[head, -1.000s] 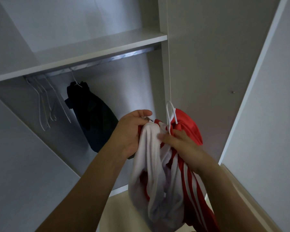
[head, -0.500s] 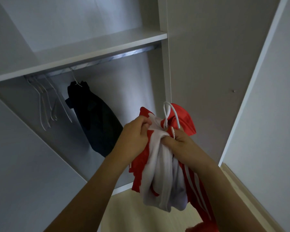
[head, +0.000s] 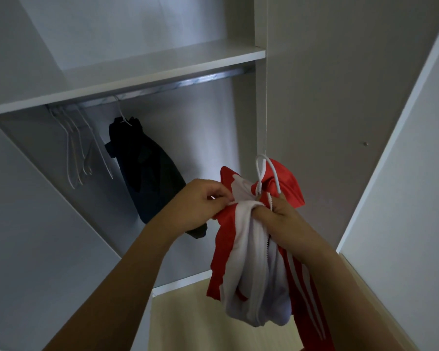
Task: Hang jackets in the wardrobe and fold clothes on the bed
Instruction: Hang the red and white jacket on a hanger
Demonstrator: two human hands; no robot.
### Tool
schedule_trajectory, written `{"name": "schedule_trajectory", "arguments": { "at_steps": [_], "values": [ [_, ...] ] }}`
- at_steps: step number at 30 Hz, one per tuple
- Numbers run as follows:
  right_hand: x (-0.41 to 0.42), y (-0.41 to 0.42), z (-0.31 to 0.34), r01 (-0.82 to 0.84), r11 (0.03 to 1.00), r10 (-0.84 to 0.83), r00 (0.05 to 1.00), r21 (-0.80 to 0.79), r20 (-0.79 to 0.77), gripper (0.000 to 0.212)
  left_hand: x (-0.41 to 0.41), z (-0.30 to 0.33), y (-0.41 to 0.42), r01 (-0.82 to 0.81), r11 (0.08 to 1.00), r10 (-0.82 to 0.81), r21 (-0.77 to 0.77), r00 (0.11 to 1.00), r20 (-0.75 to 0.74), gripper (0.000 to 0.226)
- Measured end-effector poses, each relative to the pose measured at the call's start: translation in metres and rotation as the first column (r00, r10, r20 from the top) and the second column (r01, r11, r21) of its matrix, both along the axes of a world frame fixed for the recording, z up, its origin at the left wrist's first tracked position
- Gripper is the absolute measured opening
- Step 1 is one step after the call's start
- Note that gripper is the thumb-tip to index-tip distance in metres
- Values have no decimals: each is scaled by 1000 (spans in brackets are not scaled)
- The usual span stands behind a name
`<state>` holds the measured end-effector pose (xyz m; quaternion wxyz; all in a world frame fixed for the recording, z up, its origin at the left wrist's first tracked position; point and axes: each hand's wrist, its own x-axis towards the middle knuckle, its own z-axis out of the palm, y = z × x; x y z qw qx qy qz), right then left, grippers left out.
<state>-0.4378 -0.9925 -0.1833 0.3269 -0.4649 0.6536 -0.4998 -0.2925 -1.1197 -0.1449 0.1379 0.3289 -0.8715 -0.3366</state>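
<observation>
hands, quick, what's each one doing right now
Left hand: pinching the red jacket's edge.
Right hand: gripping the jacket at the white hanger.

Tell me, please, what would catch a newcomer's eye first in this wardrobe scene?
The red and white jacket in the foreground, gripped by the left hand and right hand, with a white hanger hook poking above it. Behind, a dark jacket hangs from the rail beside empty hangers.

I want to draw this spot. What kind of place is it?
Most likely a bedroom wardrobe. A rail runs under a shelf, bare hangers and a dark jacket hang from it, and both hands hold a red jacket on a hanger.
</observation>
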Motion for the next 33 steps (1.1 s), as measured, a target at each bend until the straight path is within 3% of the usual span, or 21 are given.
{"name": "schedule_trajectory", "arguments": {
  "at_steps": [5, 8, 14, 17, 20, 22, 24, 27, 33],
  "values": [
    [-2, 0, -4, -8, 1000, 7, 1000, 21, 17, 19, -4, -13, 4, -43, 974, 99, 221, 962, -253, 25],
    [-1, 0, -5, -4, 1000, 3, 1000, 27, 28, 19, -4, -19, 3, -36, 927, 146, 374, 952, -269, 19],
    [-3, 2, -7, 13, 1000, -13, 1000, 12, 11, 24, -1, -33, 2, 22, 845, 213, 535, 903, -373, 10],
    [-4, 1, -11, 52, 999, -52, 999, 10, 2, 21, -7, -41, 8, -56, 715, 467, 697, 780, -416, 6],
    [-3, -2, -14, 89, 996, -89, 994, -8, -63, 17, -13, -48, 19, -135, 524, 667, 841, 679, -307, 3],
    [-2, -4, -18, 104, 994, -107, 987, -30, -117, 28, -15, -48, 24, -142, 385, 680, 912, 712, -176, 15],
    [-1, -6, -19, 128, 991, -131, 975, -29, -181, 33, -14, -43, 26, -138, 316, 601, 939, 794, -86, 23],
    [0, -7, -20, 139, 989, -149, 952, -56, -266, 26, -16, -39, 25, -172, 362, 561, 916, 825, -66, 28],
    [-1, -6, -17, 117, 993, -121, 942, -29, -312, 12, -32, -39, 24, -177, 400, 689, 899, 705, -167, 20]
  ]
}}
